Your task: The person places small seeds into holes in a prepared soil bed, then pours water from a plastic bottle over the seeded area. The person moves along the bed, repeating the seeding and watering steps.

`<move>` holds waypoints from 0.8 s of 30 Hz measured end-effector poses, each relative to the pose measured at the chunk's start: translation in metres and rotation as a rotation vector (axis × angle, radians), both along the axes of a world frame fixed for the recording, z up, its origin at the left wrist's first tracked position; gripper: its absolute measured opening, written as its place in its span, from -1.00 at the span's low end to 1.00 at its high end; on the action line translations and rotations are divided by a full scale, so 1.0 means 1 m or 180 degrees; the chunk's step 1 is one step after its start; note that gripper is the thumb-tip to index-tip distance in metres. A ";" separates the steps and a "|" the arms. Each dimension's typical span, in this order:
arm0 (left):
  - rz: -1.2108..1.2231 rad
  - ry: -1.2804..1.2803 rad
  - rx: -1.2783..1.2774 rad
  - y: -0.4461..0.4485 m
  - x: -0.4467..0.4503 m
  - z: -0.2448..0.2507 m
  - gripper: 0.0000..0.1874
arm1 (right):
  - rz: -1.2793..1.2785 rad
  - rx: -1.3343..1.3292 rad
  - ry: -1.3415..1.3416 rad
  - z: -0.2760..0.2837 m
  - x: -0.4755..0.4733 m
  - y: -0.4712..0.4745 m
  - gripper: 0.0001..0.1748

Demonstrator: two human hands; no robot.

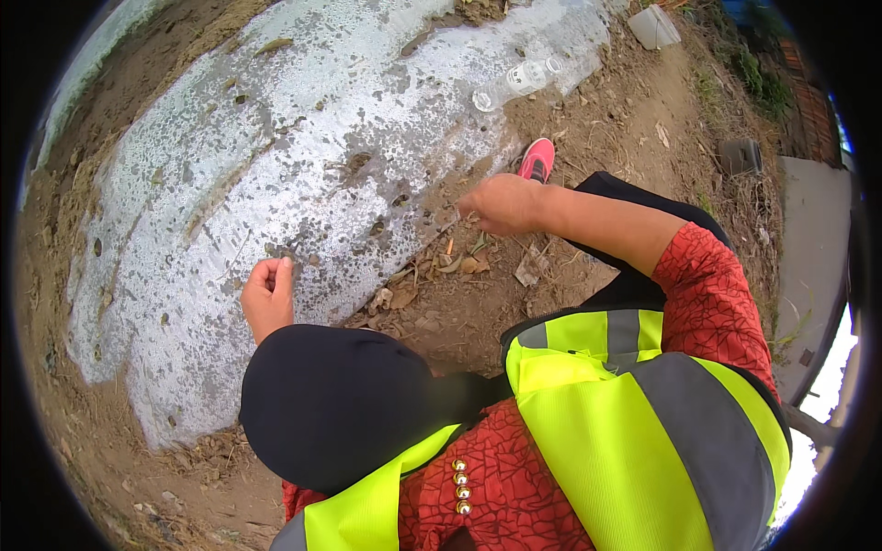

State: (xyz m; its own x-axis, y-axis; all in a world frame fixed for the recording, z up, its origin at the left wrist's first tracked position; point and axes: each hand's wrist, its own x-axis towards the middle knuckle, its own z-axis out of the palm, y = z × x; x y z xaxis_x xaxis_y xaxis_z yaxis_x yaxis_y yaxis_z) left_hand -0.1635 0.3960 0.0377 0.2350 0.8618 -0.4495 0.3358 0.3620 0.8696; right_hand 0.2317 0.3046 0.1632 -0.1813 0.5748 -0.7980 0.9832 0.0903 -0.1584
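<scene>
A sheet of clear plastic film [303, 186], beaded with droplets, covers a raised bed of soil in front of me. Over its near part is my left hand [269, 296], thumb and fingers drawn together; whether something small sits between them is not visible. My right hand [506, 204] is curled, knuckles up, above the film's near edge. Its fingertips are turned away, so what they may hold is hidden. Several small dark holes, one of them a hole [377, 228] between my hands, dot the film. Dry leaves [472, 264] lie on the dirt just below my right hand.
A clear plastic bottle [517, 82] with a printed label lies on the film's far right part. Beyond it a white plastic container [654, 27] rests on the soil. A dark container [740, 156] stands by dry grass at right. My pink shoe [537, 160] is beside the film.
</scene>
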 end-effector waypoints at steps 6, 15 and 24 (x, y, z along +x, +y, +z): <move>-0.0289 -0.0399 0.0194 0.060 0.037 0.039 -0.79 | -0.0875 0.1376 -0.0093 0.115 0.090 0.001 -0.89; -0.1012 -0.1157 0.1316 0.150 0.126 0.154 -0.76 | -0.1672 0.2108 -0.1974 0.296 0.178 -0.067 -0.86; -0.1094 -0.0423 0.1171 0.110 0.076 0.172 -0.78 | -0.0301 0.1876 -0.0189 0.202 0.045 0.039 -0.82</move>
